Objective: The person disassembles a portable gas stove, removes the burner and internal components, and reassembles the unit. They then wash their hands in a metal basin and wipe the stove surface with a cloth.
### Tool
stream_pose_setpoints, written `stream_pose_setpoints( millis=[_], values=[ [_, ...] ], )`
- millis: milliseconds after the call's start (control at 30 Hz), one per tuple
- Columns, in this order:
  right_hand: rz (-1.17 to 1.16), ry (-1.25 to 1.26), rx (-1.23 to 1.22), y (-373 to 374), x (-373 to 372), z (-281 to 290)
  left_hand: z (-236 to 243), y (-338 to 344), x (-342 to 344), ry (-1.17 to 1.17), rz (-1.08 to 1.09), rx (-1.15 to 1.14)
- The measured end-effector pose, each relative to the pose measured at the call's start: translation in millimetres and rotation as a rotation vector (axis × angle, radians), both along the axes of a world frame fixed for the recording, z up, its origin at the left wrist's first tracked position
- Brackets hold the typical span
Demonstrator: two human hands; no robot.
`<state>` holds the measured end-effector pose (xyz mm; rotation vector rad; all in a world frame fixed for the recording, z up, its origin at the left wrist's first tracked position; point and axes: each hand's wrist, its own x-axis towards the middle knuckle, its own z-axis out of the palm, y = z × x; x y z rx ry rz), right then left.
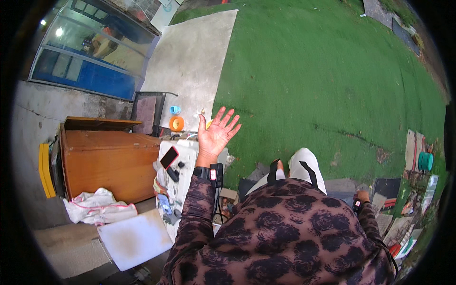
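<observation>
My left hand (pixel 216 133) is held out palm up, fingers spread, with nothing in it and a device strapped at the wrist. Below and left of it, a dark phone with a red edge (pixel 169 157) and a blue phone (pixel 164 204) lie on a white surface (pixel 187 151) among small black items. My right hand (pixel 362 194) is down at my right side, a wrist device beside it; its fingers are too small and curled away to make out.
A wooden cabinet (pixel 109 166), white cloth bag (pixel 98 207) and white board (pixel 133 237) are on the left. An orange bowl (pixel 176 123) and blue cup (pixel 175 109) stand by a concrete strip (pixel 185 57). Green artificial turf (pixel 327 80) stretches ahead; scraps and a teal container (pixel 425 161) lie right.
</observation>
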<state>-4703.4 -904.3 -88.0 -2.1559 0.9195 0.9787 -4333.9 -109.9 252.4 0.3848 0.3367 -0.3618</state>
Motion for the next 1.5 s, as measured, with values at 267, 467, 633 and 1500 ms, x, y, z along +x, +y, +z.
stream_pose_setpoints(
  millis=[267,467,633,1500],
  values=[
    [0.502,0.026,-0.032,-4.6,377.0,37.9,-99.1,42.0,187.9,0.140,0.136,0.189],
    [-0.209,-0.514,0.369,58.8,826.4,125.0,-179.5,128.6,201.2,0.776,0.444,0.397],
    [-0.253,-0.658,0.845,215.6,1111.6,241.8,-198.0,166.7,202.0,1.056,0.599,0.344],
    [0.116,-0.042,0.373,413.3,1761.2,70.8,-203.1,357.4,1024.0,0.973,0.838,0.303]
  ],
)
